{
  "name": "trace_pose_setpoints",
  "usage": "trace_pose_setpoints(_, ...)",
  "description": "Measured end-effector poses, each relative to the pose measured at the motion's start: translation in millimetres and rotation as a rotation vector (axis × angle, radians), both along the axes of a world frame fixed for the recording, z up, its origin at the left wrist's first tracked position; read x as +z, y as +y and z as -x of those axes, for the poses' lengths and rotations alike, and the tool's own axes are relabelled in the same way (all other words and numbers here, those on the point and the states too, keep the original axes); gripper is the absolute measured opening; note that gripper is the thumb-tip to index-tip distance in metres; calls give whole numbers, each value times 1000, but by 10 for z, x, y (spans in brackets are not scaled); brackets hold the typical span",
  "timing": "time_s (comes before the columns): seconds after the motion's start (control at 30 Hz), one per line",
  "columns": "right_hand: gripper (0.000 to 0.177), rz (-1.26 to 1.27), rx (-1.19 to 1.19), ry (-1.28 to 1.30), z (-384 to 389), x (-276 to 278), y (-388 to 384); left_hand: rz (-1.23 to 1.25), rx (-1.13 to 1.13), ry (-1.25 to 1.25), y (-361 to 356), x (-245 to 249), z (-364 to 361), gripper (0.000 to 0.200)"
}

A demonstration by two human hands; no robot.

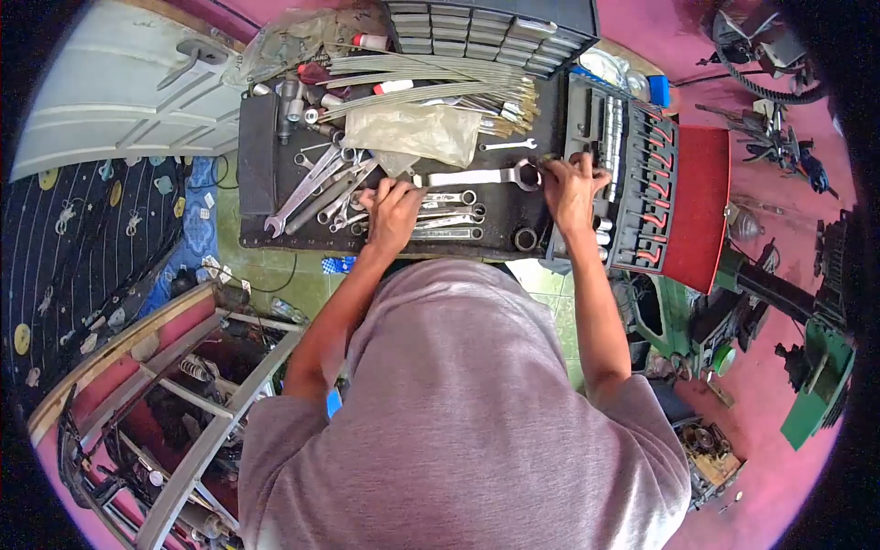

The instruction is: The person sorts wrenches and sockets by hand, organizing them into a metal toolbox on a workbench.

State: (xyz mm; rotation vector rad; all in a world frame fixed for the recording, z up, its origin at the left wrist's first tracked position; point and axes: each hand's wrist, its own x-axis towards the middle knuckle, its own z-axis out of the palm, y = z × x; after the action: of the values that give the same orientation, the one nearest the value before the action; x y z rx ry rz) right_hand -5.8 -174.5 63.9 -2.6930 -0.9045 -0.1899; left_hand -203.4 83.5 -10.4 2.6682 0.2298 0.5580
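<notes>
My left hand (392,218) is over the left ends of a row of combination wrenches (449,218) lying side by side on the dark bench top. Its fingers are bent and somewhat apart, and no tool is visibly lifted in them. My right hand (574,191) rests with fingers spread at the near edge of a socket tray (576,128). Between the hands lies a large wrench (472,178), its ring end close to my right fingers. A small wrench (509,145) lies beyond it. What lies directly under my fingertips is hidden.
A heap of wrenches (316,188) lies left, with a plastic bag (412,133) and long thin rods (403,69) behind. A drawer cabinet (490,32) stands at the back. Right is a red case (701,197) with red-handled tools; a black ring (524,239) sits near the front edge.
</notes>
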Motion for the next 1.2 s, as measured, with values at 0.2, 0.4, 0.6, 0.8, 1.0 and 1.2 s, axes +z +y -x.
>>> trace_pose_setpoints(0.2, 26, -113, 173, 4, 408, -164, 591, 58, 80, 30, -3, -32, 15, 13)
trace_pose_setpoints(0.4, 34, 33, 395, 62, 772, -422, 1037, 29, 13, 62, 127, -86, -14, 14)
trace_pose_setpoints(0.6, 38, 160, 401, 70, 757, -374, 1006, 24, -6, 15, 172, -54, -14, 11)
trace_pose_setpoints(0.8, 33, 293, 597, -13, 807, -375, 1352, -24, -36, 66, 180, -34, 63, 9)
trace_pose_setpoints(1.0, 34, 316, 709, -35, 610, -212, 1231, -61, -70, 76, 209, 4, 55, 10)
trace_pose_setpoints(1.2, 38, 389, 677, 36, 637, -201, 1280, -53, -84, 167, 256, 89, -46, 13)
